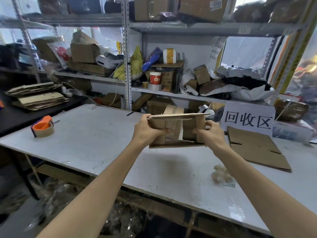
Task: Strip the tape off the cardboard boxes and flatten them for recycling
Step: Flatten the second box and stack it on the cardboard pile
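The cardboard box (187, 124) is held up in the air above the middle of the table (96, 134), nearer its far edge, with its open side turned toward the person and one flap jutting out level along the top. A pale, torn strip (177, 128) runs down the inner back wall of the box; whether it is tape or ripped paper cannot be told.

The left hand (145, 129) grips the box's left wall, fingers curled round the edge and the thumb reaching inside. The right hand (209, 133) grips the right wall the same way, its fingers (211, 123) wrapped over the outside and the thumb tucked inside.

On the table toward the right edge lies a flattened cardboard sheet (257, 152), and just before it, near the front edge, a crumpled wad of stripped tape (221, 174). A white sign (248, 119) with large dark characters stands at the far right corner. Near the left edge sits an orange tape dispenser (43, 127) with a brown roll.

Beyond the left edge, a stack of flattened cardboard (37, 97) rests on a dark surface. Behind the table stands a metal shelf (127, 66) crowded with boxes, bags and rolls.
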{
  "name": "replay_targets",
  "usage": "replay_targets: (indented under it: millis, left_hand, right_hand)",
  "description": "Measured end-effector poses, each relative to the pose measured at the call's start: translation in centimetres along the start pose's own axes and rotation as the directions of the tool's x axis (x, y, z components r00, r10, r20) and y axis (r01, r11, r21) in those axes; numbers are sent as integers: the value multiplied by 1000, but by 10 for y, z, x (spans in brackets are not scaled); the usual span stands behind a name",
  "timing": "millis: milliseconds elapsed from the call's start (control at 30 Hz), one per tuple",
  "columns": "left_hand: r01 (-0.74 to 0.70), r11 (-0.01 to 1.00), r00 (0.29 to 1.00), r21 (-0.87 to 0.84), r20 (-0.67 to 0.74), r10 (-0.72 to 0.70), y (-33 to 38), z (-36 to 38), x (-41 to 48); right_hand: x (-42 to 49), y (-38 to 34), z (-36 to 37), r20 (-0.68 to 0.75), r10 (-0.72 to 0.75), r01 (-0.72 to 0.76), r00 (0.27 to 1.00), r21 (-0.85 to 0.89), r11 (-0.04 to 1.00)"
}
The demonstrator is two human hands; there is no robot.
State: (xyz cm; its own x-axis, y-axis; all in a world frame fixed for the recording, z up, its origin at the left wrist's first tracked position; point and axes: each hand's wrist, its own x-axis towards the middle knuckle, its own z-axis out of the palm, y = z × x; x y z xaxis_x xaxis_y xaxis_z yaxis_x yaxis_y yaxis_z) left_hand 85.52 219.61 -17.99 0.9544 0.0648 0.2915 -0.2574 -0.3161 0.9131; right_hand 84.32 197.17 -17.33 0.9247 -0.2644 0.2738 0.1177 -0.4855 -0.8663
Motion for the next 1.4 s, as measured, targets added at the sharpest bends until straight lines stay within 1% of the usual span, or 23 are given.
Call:
replay_targets:
  millis: [67,133,200,267,367,400,467,500,533,600,633,733,800,867,900,1000,1067,1167,1233,1333,1400]
  left_hand:
    - [-6,999,1000,42,-9,6,1,2,2]
    - [-1,999,1000,45,8,0,2,2,3]
    - [16,1000,998,-8,60,-15,4,2,4]
    - [31,996,994,-79,104,-23,7,0,3]
    - [76,979,986,-188,158,-46,14,-2,-1]
    - [96,969,980,-227,193,-51,16,-3,-2]
    - [135,939,954,-317,296,-38,16,-6,-3]
    - [163,908,941,-387,338,-25,15,-7,-2]
    - [197,860,936,-471,352,-22,14,-8,0]
    - [234,756,956,-612,285,-65,9,-8,4]
    - [229,735,966,-638,240,-92,7,-7,5]
    - [218,761,975,-611,178,-136,9,-1,9]
    - [187,780,982,-597,117,-146,11,3,12]
    - [166,782,983,-601,39,-179,12,3,17]
    - [167,779,981,-604,25,-192,12,3,20]
    - [225,768,968,-599,46,-247,11,4,24]
    - [267,822,962,-504,82,-262,8,4,25]
    - [278,885,954,-373,218,-207,3,3,21]
    - [291,902,939,-320,275,-206,3,3,20]
    - [286,934,937,-213,265,-227,7,10,18]
    - [247,958,953,-144,213,-213,9,17,20]
  right_hand:
    - [0,-3,-2,-16,-28,28,999,19,999]
    - [1,-3,-5,6,-38,38,999,10,999]
    - [2,0,-9,44,-27,27,999,2,1000]
    - [3,3,-13,83,-10,8,996,31,999]
    - [2,7,-17,134,-23,15,991,61,998]
    - [2,7,-18,152,-22,7,988,99,995]
    - [0,6,-23,207,-13,-42,978,257,965]
    - [-1,6,-27,239,-12,-73,971,341,937]
    - [-2,5,-30,264,-7,-107,965,415,903]
    - [-3,4,-36,268,23,-163,963,513,842]
    - [-2,4,-37,253,41,-172,967,521,836]
    - [3,8,-39,158,29,-96,987,438,894]
    - [3,9,-41,156,-18,-50,988,424,904]
    - [0,10,-44,132,-71,17,989,371,928]
    - [-1,8,-44,118,-81,31,990,372,928]
    - [-3,2,-44,85,-18,-19,996,417,909]
    - [-2,1,-43,100,34,-76,994,458,886]
    - [3,1,-40,110,75,-114,991,409,906]
    - [5,1,-38,129,103,-143,986,358,923]
    - [7,1,-35,88,154,-174,984,309,935]
    - [6,1,-32,39,152,-157,988,236,959]
